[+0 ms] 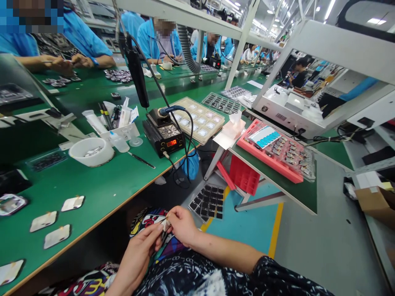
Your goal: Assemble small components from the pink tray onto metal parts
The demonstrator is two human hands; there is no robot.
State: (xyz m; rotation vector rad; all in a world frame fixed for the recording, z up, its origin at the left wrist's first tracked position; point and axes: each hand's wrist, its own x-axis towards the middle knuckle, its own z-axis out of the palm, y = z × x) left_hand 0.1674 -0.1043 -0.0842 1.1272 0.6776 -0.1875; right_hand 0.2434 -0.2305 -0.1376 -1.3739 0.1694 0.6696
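Above my lap, both hands meet over a small pale part with a thin dark edge (166, 224), mostly covered by the fingers. My left hand (143, 246) is closed, pinching it between thumb and fingers from the left. From the other side my right hand (183, 227) is closed too, fingertips pressed onto the part's upper edge. Its exact kind does not show. On the bench to the left lie several flat white rounded panels with dark rims (57, 236), apart from my hands.
The green bench (101, 193) bears a white bowl (91, 152), a soldering station (165, 135), tweezers (141, 160) and a tray of parts (200, 119). A red tray (274, 152) rests on a side table. Co-workers in blue (159, 41) sit across.
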